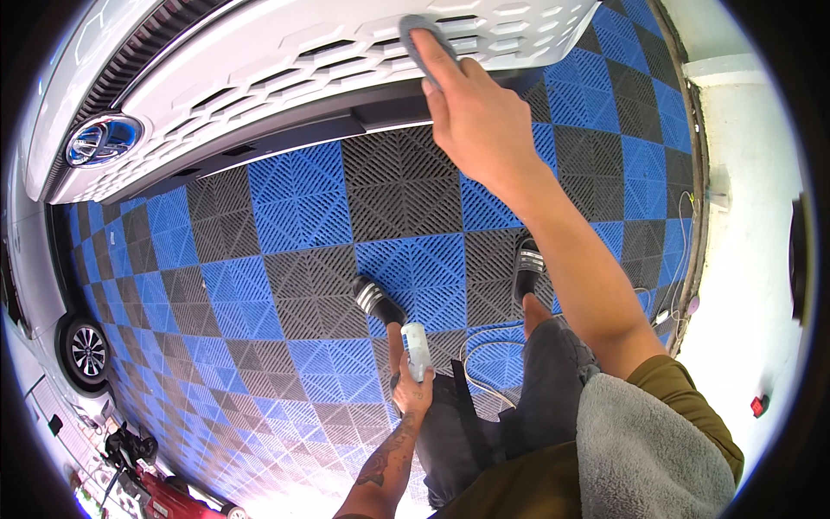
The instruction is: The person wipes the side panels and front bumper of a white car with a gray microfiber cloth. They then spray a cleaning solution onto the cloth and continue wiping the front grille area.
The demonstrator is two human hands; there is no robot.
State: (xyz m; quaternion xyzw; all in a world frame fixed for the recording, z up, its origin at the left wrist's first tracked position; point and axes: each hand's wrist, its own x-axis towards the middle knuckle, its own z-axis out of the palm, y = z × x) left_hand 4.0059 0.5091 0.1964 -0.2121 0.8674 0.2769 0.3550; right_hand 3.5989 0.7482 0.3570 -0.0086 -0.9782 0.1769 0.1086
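My right hand [476, 107] reaches up and forward, its fingers pressing a grey round applicator pad [425, 48] against the white honeycomb-patterned front grille [343, 48] of a car. Low in front of my legs, my left hand [415, 386] is closed around a whitish plastic bottle [417, 350], held away from the car. A round chrome Toyota emblem [104, 141] sits on the car's front at the upper left. A grey microfiber towel [648, 454] hangs over my right shoulder.
Blue and dark grey slatted tiles [402, 188] cover the floor. A pale cable [496, 327] loops by my right leg. A white wall [746, 279] stands at the right. At the left are another car's wheel [87, 351] and a red vehicle [172, 496].
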